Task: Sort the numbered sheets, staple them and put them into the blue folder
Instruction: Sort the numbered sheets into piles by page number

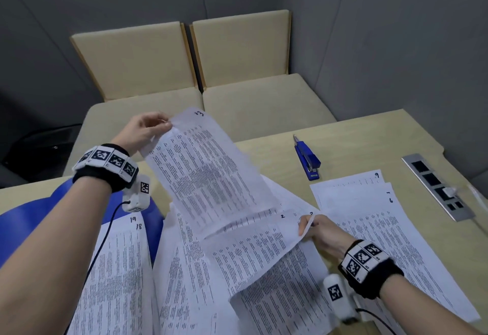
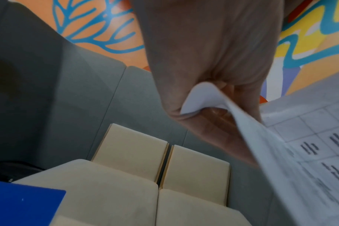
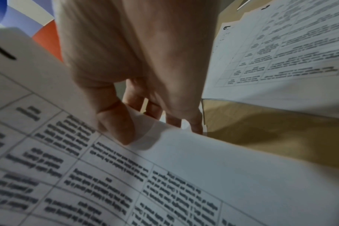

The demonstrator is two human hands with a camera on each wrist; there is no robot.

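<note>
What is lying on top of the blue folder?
On the blue folder lies a pile of printed sheets, topmost corners marked 19 and 18. The left forearm hides part of it; whether anything is inside cannot be seen.

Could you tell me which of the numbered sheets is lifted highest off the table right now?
The sheet marked 13, pinched at its top corner by the left hand; the others lie lower or flat.

Loose sheets [image 1: 369, 231] cover the near counter [image 1: 356, 134]; its far strip is bare except for the stapler [image 1: 307, 157] and the socket strip [image 1: 438, 186] at right.
</note>
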